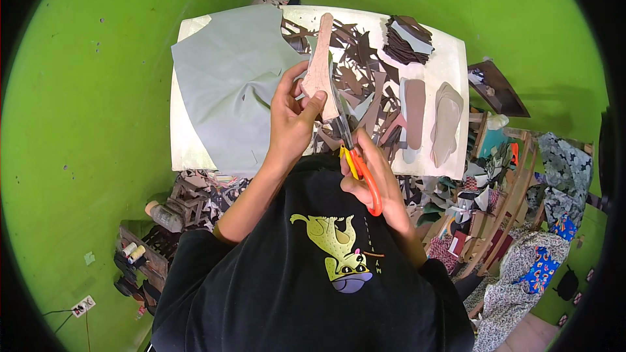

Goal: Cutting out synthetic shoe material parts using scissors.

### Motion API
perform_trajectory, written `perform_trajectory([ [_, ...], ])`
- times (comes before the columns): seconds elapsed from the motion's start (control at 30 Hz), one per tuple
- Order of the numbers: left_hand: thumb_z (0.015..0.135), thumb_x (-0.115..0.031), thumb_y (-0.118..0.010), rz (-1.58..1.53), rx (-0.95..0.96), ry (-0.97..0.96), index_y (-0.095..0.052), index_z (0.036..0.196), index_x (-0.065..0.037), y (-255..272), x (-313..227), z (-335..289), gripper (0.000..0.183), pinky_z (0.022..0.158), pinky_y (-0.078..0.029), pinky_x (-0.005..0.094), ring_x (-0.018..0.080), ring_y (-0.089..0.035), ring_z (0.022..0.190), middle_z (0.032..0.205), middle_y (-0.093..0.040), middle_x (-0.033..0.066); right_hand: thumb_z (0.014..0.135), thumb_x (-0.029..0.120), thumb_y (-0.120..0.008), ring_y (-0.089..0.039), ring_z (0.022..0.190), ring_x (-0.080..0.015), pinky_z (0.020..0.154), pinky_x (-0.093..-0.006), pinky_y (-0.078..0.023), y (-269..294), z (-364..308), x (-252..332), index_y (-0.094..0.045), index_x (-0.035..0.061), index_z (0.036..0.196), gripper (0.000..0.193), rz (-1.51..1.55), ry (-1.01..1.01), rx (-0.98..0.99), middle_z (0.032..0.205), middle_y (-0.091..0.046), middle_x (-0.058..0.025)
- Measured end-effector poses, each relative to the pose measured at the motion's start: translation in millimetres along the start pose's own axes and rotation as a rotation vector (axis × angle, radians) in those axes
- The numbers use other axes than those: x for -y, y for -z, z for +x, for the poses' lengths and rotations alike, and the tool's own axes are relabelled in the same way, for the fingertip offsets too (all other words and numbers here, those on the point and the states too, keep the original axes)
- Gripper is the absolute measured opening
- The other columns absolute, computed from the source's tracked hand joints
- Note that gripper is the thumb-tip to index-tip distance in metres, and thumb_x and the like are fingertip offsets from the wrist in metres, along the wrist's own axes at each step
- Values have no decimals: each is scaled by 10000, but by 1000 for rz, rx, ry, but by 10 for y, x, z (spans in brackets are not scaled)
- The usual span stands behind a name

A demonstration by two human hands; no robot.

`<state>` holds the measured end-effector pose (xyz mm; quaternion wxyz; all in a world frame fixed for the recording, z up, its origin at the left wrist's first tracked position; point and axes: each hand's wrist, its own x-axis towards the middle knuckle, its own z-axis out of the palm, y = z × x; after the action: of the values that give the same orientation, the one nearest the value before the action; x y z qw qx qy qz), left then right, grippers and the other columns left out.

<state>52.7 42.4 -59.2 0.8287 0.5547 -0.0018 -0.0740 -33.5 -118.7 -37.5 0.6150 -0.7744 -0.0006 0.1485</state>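
My left hand (291, 117) holds a long tan sole-shaped piece (320, 65) upright over the white table (189, 137). My right hand (378, 176) grips orange-handled scissors (355, 156); their blades run along the right edge of the tan piece. Beneath the hands lies a heap of dark brown offcuts (365, 85). A large sheet of grey-green material (228, 85) covers the left part of the table.
A stack of dark cut pieces (405, 39) lies at the table's far right. Two piles of sole-shaped cutouts (430, 120) rest at the right edge. Scraps and a wooden crate (189, 199) sit below the table's left; patterned cloths (521, 267) pile up at the right. Green walls surround.
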Motion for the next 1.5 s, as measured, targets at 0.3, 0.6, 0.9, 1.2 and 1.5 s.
perform_trajectory([
  [0.3, 929, -29, -608, -103, -8, 88, -401, 1417, -39, -3, -37, 11, 530, 587, -478, 208, 85, -639, 832, 1158, -633, 74, 671, 704, -765, -549, 539, -137, 509, -283, -450, -61, -29, 33, -419, -4, 920, 826, -83, 20, -49, 626, -523, -57],
  [0.6, 921, -18, -612, -132, 1, 196, -403, 1421, -56, -52, -26, -58, 543, 523, -434, 179, 56, -634, 765, 1083, -663, 43, 701, 747, -691, -584, 558, -211, 540, -321, -483, -111, 14, -128, -418, -44, 1006, 891, 22, 73, -66, 643, -548, -97],
  [0.9, 930, -13, -600, -242, 78, 297, -396, 1428, -72, 9, 67, -70, 541, 520, -430, 176, 66, -627, 785, 1091, -666, 41, 768, 663, -708, -596, 552, -243, 544, -352, -490, -179, 67, -29, -427, -58, 1059, 826, -66, 114, -147, 629, -542, -112],
  [1.2, 924, 16, -583, -402, 125, 393, -404, 1420, -63, 7, 46, -71, 533, 522, -407, 186, 62, -586, 713, 1016, -672, 47, 823, 440, -770, -585, 531, -313, 515, -364, -476, -221, 80, -114, -397, -57, 1069, 669, -76, 178, -191, 619, -530, -136],
  [1.5, 913, 2, -600, -411, 60, 450, -397, 1420, -69, -106, 0, -131, 551, 463, -381, 137, 45, -540, 625, 1006, -660, 46, 891, 422, -665, -637, 630, -256, 546, -337, -496, -175, 97, -60, -410, -20, 1073, 542, -65, -6, -140, 686, -589, -121],
])
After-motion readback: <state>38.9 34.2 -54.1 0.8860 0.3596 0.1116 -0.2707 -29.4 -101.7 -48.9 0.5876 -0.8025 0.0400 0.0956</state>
